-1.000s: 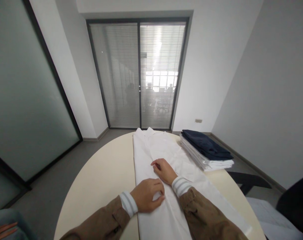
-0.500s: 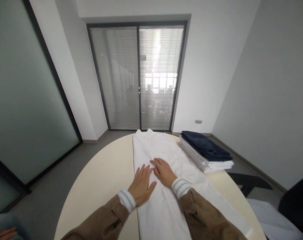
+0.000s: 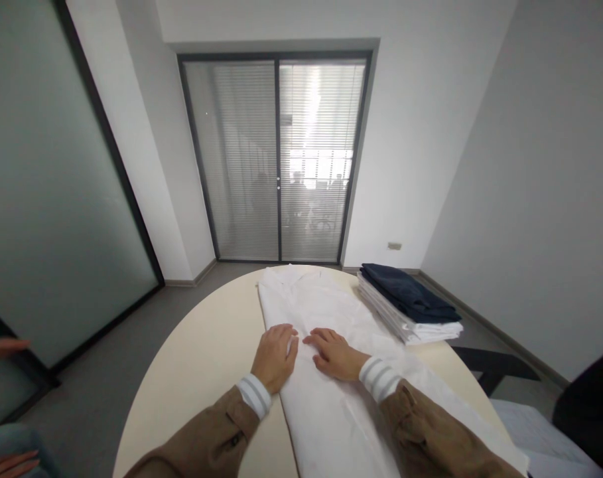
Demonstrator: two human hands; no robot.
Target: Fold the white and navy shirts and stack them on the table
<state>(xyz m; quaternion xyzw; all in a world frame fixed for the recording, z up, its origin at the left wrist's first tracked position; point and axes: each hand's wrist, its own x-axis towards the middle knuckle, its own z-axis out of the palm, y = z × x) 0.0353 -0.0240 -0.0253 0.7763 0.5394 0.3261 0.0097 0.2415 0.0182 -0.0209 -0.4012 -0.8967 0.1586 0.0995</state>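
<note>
A long white shirt (image 3: pixel 326 411) lies lengthwise over the round table, its collar end at the far edge and a sleeve running down to the right. My left hand (image 3: pixel 275 357) is on the shirt's left side, fingers bent down and closed on the cloth, the thumb close to them. Beside it, my right hand (image 3: pixel 337 353) rests on the middle of the shirt with curled fingers gathering the fabric. The two hands' fingertips are a small gap apart. The cloth under the fingers is hidden.
The cream round table (image 3: pixel 196 358) carries a stack of folded white garments (image 3: pixel 405 328) with a folded navy garment (image 3: pixel 410 292) on top, at the far right. Another person's hand (image 3: pixel 5 348) shows at the left edge. A black chair (image 3: pixel 495 362) stands right of the table.
My hands have gone from lying flat to curled on the cloth, the right one slightly rightward. The shirt has turned, its collar end shifting left. Another person's hand has risen at left.
</note>
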